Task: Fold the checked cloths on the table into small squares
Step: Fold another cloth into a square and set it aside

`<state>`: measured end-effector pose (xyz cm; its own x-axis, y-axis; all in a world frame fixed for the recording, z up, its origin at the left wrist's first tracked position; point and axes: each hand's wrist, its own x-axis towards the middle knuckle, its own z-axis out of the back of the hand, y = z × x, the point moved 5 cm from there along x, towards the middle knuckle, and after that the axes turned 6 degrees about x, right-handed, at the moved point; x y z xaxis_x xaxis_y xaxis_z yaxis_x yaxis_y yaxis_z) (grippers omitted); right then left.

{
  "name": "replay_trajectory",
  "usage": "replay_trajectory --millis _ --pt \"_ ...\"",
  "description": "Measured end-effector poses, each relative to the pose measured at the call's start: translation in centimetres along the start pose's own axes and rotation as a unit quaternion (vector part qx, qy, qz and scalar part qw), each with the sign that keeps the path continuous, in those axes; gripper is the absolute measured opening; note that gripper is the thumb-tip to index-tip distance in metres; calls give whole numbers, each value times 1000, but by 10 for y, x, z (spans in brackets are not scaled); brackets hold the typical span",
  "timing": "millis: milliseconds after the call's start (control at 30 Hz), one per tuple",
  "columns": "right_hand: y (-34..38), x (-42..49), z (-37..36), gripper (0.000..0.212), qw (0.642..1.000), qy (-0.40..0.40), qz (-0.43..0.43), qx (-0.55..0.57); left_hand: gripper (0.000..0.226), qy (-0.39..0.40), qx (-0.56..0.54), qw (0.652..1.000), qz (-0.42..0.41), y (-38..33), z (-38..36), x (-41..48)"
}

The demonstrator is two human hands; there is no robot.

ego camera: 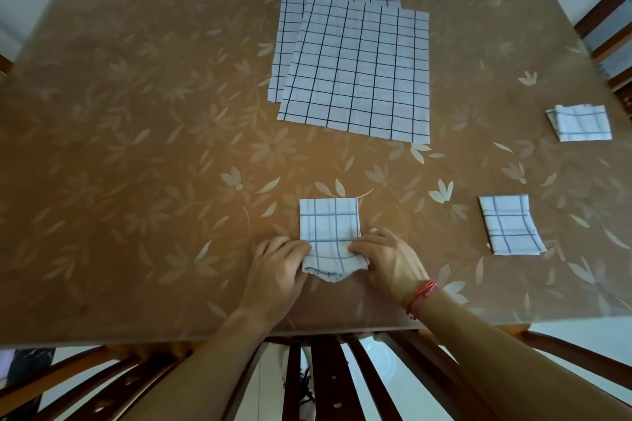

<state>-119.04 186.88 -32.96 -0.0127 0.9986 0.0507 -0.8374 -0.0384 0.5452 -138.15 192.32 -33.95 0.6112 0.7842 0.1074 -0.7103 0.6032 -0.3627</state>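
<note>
The left hand (pixel 278 261) and the right hand (pixel 386 258) each pinched the near edge of the folded checked cloth (pixel 329 227) on the table (pixel 136 147).

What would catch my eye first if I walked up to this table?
Probably the left hand and right hand at the near edge, gripping a small half-folded white cloth with dark blue checks. Beyond it, two large unfolded checked cloths overlap at the far side of the brown flower-patterned table, with a near folded square and a far folded square on the right.
</note>
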Motion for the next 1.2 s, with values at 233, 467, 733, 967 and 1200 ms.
replay_trajectory --millis 233,467,733,967,1200 --pt "-20 20 -5 31 979 17 -197 55 12 -11 -76 988 131 14 0 18" --pt "-25 35 -7 27 960 10 -269 81 24 6 -81 987 138 19 -4 33" --pt "-29 47 -9 14 955 27 -289 62 55 6 88 995 36 19 -4 43" --pt "-25 51 -9 24 962 33 -270 27 45 61 154 984 -73 23 -19 46" --pt "-16 53 -3 47 968 4 -250 -34 52 97 158 981 -54 26 -24 45"
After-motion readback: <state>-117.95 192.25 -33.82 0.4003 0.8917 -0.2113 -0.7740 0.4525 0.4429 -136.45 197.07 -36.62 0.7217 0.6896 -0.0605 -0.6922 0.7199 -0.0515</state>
